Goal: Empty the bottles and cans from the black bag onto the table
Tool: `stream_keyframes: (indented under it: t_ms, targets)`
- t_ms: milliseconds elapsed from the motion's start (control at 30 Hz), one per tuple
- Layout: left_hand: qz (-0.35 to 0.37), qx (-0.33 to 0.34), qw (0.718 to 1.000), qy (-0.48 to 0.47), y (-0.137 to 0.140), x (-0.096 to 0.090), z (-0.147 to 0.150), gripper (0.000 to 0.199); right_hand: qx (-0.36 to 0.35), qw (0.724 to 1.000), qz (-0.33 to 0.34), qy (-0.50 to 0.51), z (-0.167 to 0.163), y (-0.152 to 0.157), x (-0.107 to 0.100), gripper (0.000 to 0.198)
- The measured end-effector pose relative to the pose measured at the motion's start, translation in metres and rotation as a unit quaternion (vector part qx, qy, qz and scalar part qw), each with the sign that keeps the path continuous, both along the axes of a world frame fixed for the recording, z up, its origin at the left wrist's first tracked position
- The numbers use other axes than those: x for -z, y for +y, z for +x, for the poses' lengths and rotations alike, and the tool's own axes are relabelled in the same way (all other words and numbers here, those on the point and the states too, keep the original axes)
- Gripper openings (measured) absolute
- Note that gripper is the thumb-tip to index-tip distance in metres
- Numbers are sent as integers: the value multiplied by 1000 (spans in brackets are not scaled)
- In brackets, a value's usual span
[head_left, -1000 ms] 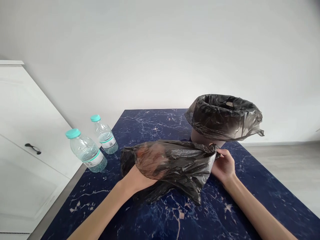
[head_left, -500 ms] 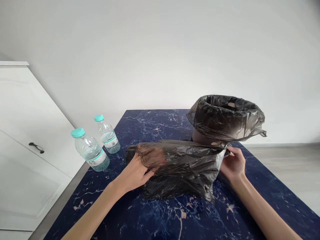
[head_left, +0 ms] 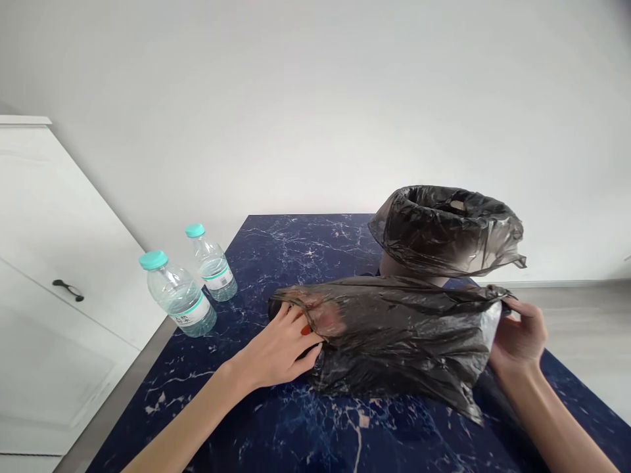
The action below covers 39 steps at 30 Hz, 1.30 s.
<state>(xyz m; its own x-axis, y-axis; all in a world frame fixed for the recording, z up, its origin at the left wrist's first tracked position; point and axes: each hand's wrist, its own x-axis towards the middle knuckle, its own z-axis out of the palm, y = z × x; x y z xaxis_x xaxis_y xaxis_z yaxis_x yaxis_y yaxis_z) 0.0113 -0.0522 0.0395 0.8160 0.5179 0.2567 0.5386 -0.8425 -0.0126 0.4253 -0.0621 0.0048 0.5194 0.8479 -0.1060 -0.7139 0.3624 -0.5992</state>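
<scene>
Thin black plastic bag stretched over dark-blue marbled tabletop, before round greyish container with black plastic liner. Right hand pinches bag's right end. Left hand at left opening, fingers curled, partly inside; cannot tell if pinching.

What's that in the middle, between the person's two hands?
In the head view, a crinkly black plastic bag lies between the left hand and the right hand, reaching from one to the other above the blue table.
</scene>
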Motion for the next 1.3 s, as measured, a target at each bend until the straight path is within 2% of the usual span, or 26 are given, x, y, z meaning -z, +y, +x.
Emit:
stream_keyframes:
  t_ms: [100, 267, 433, 633, 833, 1100, 1300]
  targets:
    - [16, -8, 1000, -7, -1, -2, 7, 25, 15, 999, -45, 1, 5, -7, -2, 31]
    - [12, 24, 999, -28, -2, -3, 14, 29, 22, 998, -64, 18, 13, -16, 1, 29]
    - [38, 16, 999, -17, -2, -4, 9, 36, 33, 997, -66, 23, 19, -20, 6, 25]
    - [-4, 39, 999, -38, -3, -1, 2, 46, 50, 995, -85, 23, 22, -22, 7, 27]
    - [19, 20, 999, -24, -3, -5, 1, 53, 42, 994, -99, 11, 22, -25, 2, 29]
    - [-45, 20, 999, -19, -2, -2, 3, 61, 80, 989, -128, -10, 29, -26, -3, 20]
    - [7, 38, 999, 6, 5, 3, -3, 70, 94, 988, -119, -9, 44, -25, 0, 17]
